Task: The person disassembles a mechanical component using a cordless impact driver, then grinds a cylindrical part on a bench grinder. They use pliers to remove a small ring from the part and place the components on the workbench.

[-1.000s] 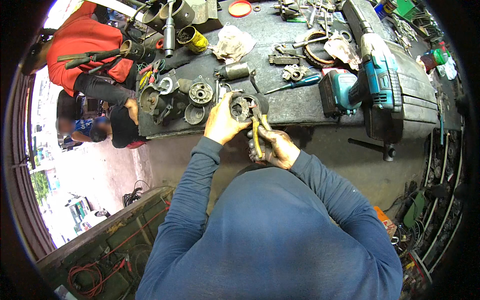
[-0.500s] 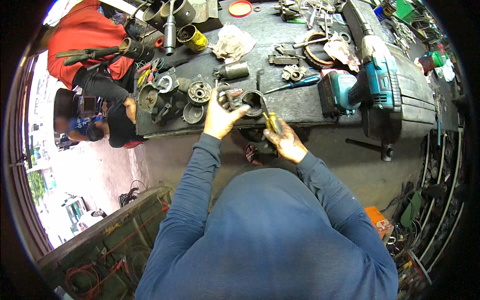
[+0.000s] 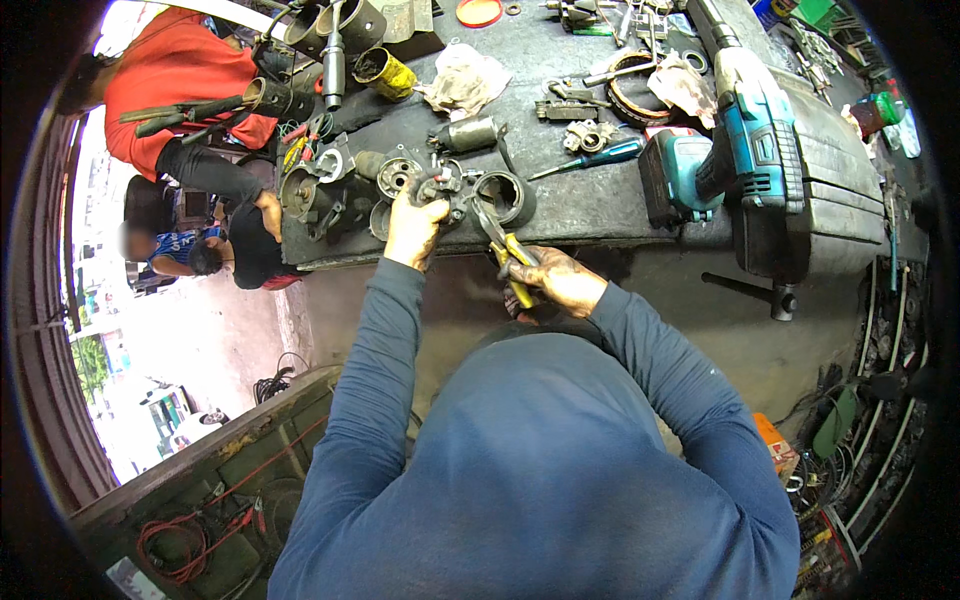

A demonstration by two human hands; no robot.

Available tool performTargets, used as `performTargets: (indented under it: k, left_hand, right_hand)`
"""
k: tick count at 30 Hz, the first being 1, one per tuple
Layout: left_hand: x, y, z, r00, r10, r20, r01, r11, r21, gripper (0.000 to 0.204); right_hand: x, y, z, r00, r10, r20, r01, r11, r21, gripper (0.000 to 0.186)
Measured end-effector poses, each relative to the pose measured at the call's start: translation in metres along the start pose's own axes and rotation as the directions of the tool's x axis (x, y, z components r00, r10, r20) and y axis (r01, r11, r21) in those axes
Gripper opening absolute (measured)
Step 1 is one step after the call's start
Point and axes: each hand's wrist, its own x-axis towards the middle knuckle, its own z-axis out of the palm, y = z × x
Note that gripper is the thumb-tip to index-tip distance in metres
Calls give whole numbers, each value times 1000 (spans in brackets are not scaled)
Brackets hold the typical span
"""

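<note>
My left hand (image 3: pixel 410 232) is closed round a small dark metal part (image 3: pixel 438 186), held over the near edge of the bench. In my right hand (image 3: pixel 566 282) are yellow-handled pliers (image 3: pixel 512 258), their jaws pointing up and left beside the held part. Whether the jaws grip anything is too small to tell. Just behind the pliers a hollow metal cylinder (image 3: pixel 508 196) stands with its open end up. Left of my left hand lies a round metal end housing (image 3: pixel 397 176). A smaller metal cylinder (image 3: pixel 468 134) rests on its side farther back.
A teal cordless impact wrench (image 3: pixel 757 140) lies at the right on a black case (image 3: pixel 835 200). Nearer the middle is a blue screwdriver (image 3: pixel 610 154). A crumpled rag (image 3: pixel 468 78) and a yellow can (image 3: pixel 385 74) are at the back. Someone in red (image 3: pixel 190 85) sits at the left.
The pliers have swung from near upright to pointing up-left, and their jaws are now close to the part in my left hand. My left hand has shifted slightly left.
</note>
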Motion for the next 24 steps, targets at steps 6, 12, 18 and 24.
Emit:
performTargets:
  k: [6,12,18,24]
  left_hand:
    - [31,12,-1,986,1,169,-38,976,214,41]
    - [40,15,1,985,-167,34,160,976,147,39]
    - [40,19,-4,975,-182,124,169,980,108,32]
    - [34,25,1,975,-192,115,189,981,39,37]
  right_hand:
    - [15,-2,13,978,30,204,-119,890,441,50]
    - [28,6,19,953,-73,293,-115,810,575,55]
    - [36,-2,28,963,-88,256,-118,714,690,41]
    - [41,1,44,986,-72,147,-59,682,729,37]
